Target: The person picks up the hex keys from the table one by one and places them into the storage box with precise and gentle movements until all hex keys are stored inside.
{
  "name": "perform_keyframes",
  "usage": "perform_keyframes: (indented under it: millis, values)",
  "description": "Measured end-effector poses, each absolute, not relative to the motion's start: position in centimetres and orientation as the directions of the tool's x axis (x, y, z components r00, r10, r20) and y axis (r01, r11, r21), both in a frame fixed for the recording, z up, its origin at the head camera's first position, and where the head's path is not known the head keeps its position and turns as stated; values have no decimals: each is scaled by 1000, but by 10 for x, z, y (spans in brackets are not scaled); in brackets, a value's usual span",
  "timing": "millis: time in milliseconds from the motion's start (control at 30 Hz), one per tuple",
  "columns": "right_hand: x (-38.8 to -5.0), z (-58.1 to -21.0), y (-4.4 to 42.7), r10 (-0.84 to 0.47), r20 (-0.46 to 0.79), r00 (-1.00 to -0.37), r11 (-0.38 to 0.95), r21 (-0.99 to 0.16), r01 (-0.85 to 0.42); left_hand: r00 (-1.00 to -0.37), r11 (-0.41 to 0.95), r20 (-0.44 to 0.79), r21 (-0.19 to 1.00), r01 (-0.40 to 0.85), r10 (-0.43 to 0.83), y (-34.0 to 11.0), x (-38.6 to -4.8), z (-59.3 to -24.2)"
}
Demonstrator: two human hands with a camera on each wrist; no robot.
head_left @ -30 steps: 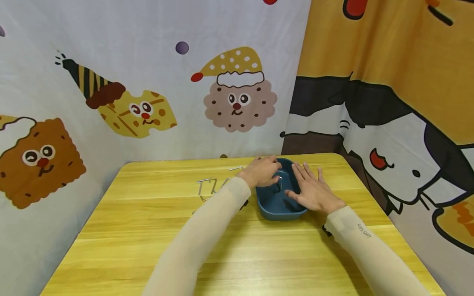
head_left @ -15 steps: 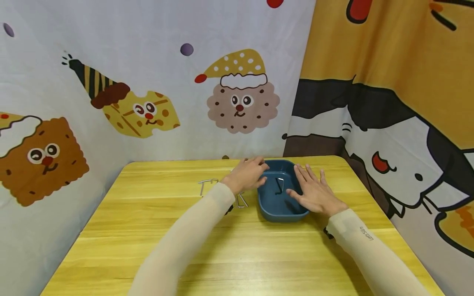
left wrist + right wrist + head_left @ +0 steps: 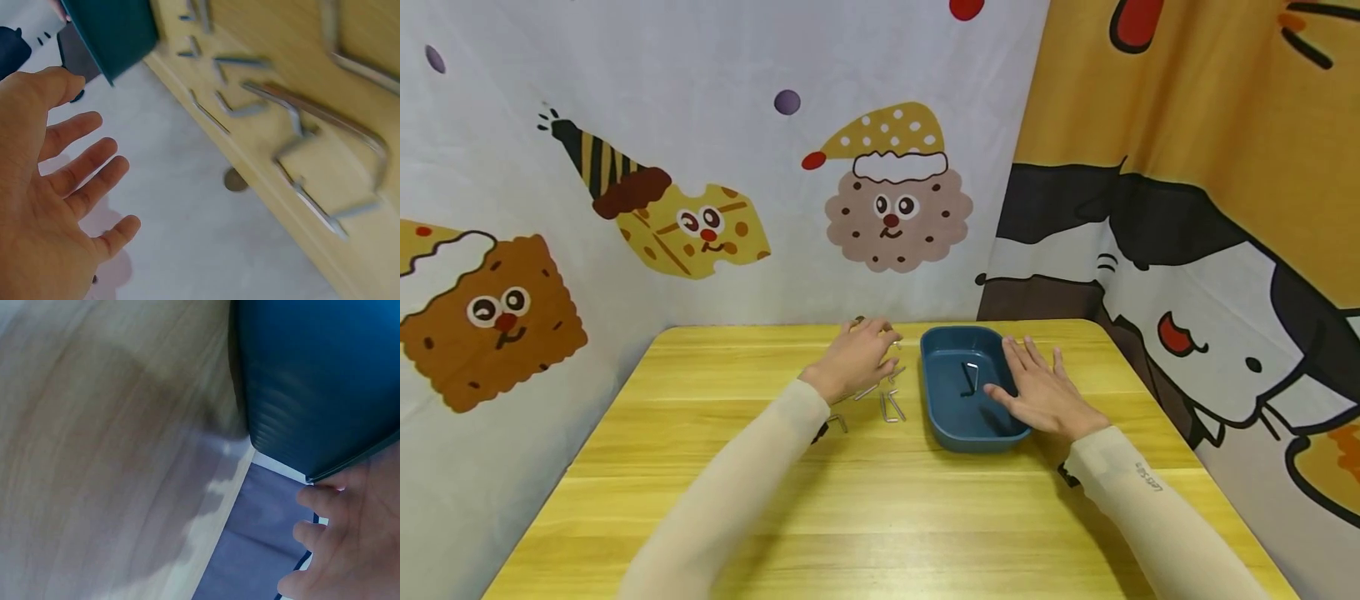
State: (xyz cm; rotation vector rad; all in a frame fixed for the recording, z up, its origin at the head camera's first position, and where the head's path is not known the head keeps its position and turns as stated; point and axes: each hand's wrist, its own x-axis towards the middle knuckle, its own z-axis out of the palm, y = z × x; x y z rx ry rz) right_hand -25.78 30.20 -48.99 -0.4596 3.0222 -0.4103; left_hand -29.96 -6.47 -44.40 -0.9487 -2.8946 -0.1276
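Left hand [image 3: 853, 360]: empty, fingers apart, above keys [image 3: 334, 118] scattered on the table [image 3: 880, 517] beside the tray [image 3: 977, 443]. Right hand [image 3: 1047, 398]: fingers spread, against the tray's rim, seemingly steadying it. At least one key [image 3: 977, 375] lies inside.

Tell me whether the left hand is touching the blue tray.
Apart: the head view shows a strip of table between the left hand and the blue tray.

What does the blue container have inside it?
The blue container holds a bent metal rod; the dark shape beside it may be shadow. The interior part behind the right hand cannot be seen.
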Motion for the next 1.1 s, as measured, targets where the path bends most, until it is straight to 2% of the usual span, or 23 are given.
perform_keyframes:
  millis: [567,1100]
  values:
    - [-257,-486,306,-313,-22,-950,918,-264,-296,-864,853,66,143,503,499,-142,-294,-465]
    - [-257,-489,305,-314,-2,-949,916,-262,-303,-867,855,23,155,495,498,-205,-284,-485]
